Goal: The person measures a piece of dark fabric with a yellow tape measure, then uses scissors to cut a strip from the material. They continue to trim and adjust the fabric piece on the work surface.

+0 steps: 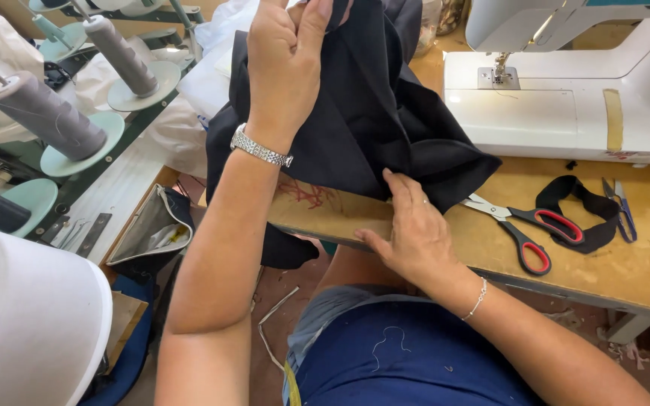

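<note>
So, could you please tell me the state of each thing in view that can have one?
Black fabric: lifted and bunched, draping onto the table.
Left hand: raised, pinching the fabric's upper edge.
Right hand: flat on the table edge, fingertips against the fabric.
Scissors: lying on the table, blades shut.
Sewing machine: nothing under its needle.
Grey thread cones: upright on their stand.

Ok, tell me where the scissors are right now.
The scissors lie on the wooden table to the right of the right hand, in front of the white sewing machine, blades toward the black fabric.
</note>
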